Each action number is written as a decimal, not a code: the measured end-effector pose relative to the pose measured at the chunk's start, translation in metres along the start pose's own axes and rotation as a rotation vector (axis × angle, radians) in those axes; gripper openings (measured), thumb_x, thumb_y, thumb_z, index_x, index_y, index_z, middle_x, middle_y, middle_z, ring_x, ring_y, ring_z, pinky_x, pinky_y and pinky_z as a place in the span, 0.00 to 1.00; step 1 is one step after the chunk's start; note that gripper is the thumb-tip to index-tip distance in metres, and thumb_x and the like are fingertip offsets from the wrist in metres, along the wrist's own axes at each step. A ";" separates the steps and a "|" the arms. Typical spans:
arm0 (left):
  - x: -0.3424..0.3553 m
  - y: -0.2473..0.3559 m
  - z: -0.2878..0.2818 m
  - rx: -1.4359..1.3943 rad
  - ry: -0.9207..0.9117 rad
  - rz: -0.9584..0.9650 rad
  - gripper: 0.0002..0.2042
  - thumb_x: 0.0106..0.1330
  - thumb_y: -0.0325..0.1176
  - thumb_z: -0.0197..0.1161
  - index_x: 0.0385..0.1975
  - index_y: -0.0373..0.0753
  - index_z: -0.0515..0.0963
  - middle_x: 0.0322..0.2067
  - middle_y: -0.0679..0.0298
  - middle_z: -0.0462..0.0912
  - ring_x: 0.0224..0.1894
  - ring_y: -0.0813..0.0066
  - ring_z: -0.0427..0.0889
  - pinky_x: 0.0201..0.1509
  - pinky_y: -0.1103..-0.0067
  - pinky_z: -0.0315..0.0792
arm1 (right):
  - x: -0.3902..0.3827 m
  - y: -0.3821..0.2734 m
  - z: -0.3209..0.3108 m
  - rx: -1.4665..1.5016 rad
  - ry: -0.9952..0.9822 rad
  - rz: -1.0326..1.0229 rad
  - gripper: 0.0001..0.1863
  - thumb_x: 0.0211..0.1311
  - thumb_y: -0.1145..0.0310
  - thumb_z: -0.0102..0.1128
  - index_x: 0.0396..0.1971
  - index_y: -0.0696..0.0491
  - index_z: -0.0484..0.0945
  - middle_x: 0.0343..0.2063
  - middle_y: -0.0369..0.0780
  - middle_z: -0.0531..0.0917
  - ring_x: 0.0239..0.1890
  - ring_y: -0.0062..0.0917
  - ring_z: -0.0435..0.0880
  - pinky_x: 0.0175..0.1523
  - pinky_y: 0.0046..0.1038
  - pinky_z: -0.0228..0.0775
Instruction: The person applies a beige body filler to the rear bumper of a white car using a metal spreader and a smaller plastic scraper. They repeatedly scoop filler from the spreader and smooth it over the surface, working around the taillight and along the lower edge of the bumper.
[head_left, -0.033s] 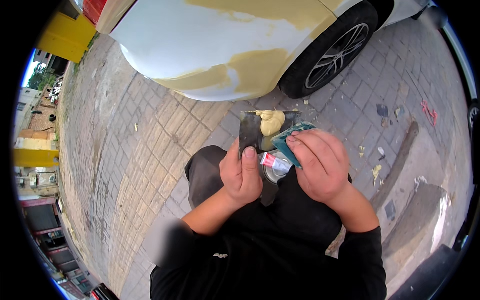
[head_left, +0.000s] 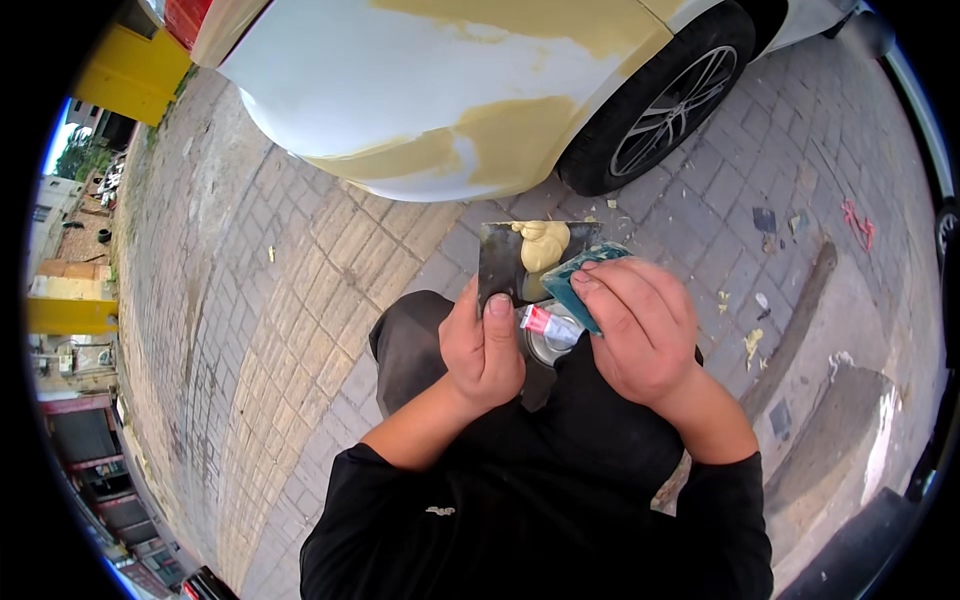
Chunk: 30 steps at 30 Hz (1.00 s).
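Observation:
A dark, flat putty board [head_left: 500, 262] is gripped by my left hand [head_left: 484, 345], its thumb pressed on the near edge. On the board sits a thick lump of yellowish putty [head_left: 543, 246]. My right hand [head_left: 645, 325] is closed around a green putty spreader [head_left: 566, 288], smeared along its edge. The spreader's tip lies over the board's right side, close to the putty; whether they touch I cannot tell. Below both hands, a red and white tube [head_left: 549, 325] lies on a round metal tin [head_left: 541, 348], partly hidden by my leg and hands.
Ahead stands a white car body [head_left: 370, 85] with patches of yellowish filler [head_left: 515, 140] and a wheel [head_left: 680, 105] at its right. Paving bricks [head_left: 310, 260] cover the ground. A concrete kerb piece [head_left: 830, 440], a red string [head_left: 858, 226] and scraps lie to the right.

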<state>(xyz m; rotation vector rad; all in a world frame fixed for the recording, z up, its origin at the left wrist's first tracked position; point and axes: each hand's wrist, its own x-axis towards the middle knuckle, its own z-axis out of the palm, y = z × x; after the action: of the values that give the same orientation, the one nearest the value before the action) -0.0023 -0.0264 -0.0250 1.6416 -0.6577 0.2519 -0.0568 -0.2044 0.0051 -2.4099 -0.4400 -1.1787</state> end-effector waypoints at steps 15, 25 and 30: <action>0.001 0.003 -0.003 0.072 0.000 -0.078 0.15 0.77 0.29 0.47 0.52 0.23 0.73 0.30 0.68 0.78 0.30 0.85 0.71 0.35 0.87 0.65 | -0.006 -0.003 0.011 0.118 -0.185 -0.020 0.18 0.49 0.71 0.60 0.42 0.61 0.81 0.42 0.41 0.81 0.45 0.33 0.79 0.47 0.33 0.74; 0.016 -0.023 -0.071 -0.203 0.296 -0.118 0.16 0.79 0.34 0.45 0.53 0.25 0.69 0.43 0.56 0.81 0.43 0.75 0.80 0.48 0.81 0.73 | -0.013 0.040 0.036 0.493 -0.235 0.377 0.14 0.54 0.77 0.62 0.43 0.57 0.81 0.41 0.42 0.83 0.44 0.39 0.80 0.49 0.34 0.74; -0.003 -0.048 -0.098 -0.195 0.280 -0.307 0.13 0.78 0.35 0.48 0.48 0.30 0.72 0.43 0.57 0.82 0.44 0.74 0.82 0.49 0.78 0.76 | -0.020 0.077 0.076 0.257 0.239 0.484 0.15 0.54 0.80 0.65 0.44 0.58 0.82 0.42 0.44 0.84 0.44 0.38 0.81 0.50 0.33 0.74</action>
<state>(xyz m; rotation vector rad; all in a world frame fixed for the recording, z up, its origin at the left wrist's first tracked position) 0.0413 0.0710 -0.0483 1.4609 -0.2061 0.1831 0.0175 -0.2349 -0.0703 -1.9700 0.0659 -1.0909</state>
